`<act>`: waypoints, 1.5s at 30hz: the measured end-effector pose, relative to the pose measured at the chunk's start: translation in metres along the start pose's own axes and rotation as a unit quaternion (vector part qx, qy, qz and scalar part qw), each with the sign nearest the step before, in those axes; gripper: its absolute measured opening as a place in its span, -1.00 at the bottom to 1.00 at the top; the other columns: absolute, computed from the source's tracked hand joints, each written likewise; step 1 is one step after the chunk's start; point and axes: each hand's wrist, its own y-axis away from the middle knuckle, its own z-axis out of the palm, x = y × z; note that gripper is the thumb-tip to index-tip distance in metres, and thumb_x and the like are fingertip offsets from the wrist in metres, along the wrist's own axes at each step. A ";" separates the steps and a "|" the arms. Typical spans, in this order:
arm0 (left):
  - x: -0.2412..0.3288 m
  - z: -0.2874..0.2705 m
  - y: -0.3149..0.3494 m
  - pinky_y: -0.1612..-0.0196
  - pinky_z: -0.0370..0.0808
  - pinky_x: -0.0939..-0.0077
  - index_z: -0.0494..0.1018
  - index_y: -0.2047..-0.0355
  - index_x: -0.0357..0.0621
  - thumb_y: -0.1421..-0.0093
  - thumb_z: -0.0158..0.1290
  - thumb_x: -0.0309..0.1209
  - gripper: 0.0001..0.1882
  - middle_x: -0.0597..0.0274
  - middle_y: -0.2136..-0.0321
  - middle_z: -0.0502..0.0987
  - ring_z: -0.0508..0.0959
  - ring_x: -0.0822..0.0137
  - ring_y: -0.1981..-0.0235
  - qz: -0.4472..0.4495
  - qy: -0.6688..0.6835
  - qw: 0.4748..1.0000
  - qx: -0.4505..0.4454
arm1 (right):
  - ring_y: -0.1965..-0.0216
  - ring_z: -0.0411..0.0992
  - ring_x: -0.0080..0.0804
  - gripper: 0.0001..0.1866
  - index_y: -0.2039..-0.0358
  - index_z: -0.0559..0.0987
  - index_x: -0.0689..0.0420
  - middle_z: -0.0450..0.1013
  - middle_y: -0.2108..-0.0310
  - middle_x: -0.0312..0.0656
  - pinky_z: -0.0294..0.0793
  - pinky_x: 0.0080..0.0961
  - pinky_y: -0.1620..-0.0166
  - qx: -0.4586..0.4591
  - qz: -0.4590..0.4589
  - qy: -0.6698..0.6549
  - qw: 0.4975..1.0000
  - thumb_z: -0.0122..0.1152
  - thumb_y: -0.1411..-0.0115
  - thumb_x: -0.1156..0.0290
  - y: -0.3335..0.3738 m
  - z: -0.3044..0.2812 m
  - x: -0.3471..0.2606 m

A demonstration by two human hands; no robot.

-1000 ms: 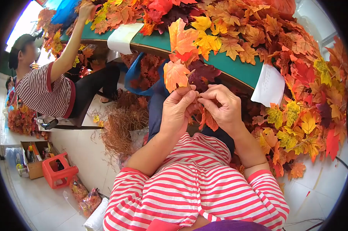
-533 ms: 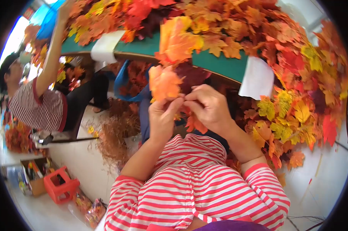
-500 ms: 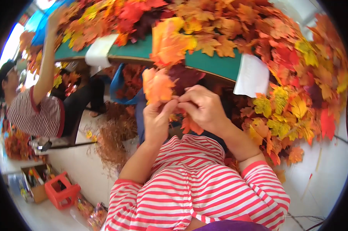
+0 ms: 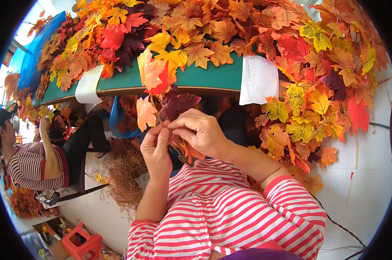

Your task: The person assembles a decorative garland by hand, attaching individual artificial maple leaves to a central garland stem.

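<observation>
In front of my chest both hands meet, fingertips pinched together, at an artificial maple leaf branch (image 4: 151,73). My left hand (image 4: 157,149) grips its thin brown stem from below, thumb and forefinger closed. Touching those fingertips, my right hand (image 4: 201,129) is also closed in a pinch on the branch. Orange and peach leaves rise above my left hand, and a dark purple leaf (image 4: 178,104) spreads behind the fingers. Orange leaves hang under my right hand, partly covered by it. The exact spot between the fingertips is hidden.
A green table (image 4: 209,78) ahead bears heaps of artificial autumn leaves (image 4: 224,30). White papers (image 4: 258,80) hang over its edge. Brown stems (image 4: 124,173) stand in a bundle at left. A co-worker (image 4: 33,164) sits beyond, and a red stool (image 4: 81,242) is lower left.
My hands and the branch have shifted left and slightly down in view, still pinched together. The co-worker's raised arm has come down from the table. The whole view has shifted.
</observation>
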 end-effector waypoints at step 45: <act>0.027 -0.017 -0.007 0.11 0.49 0.39 0.25 0.14 -0.25 -0.20 -0.15 -0.53 -0.79 0.09 0.21 0.42 0.49 0.25 0.19 -0.250 0.318 0.915 -0.010 | 0.44 0.39 -0.65 -0.93 0.38 0.45 0.26 0.44 0.45 -0.27 0.41 -0.73 0.32 -0.126 0.234 -0.386 0.884 0.11 -0.08 0.60 -0.048 0.025 0.045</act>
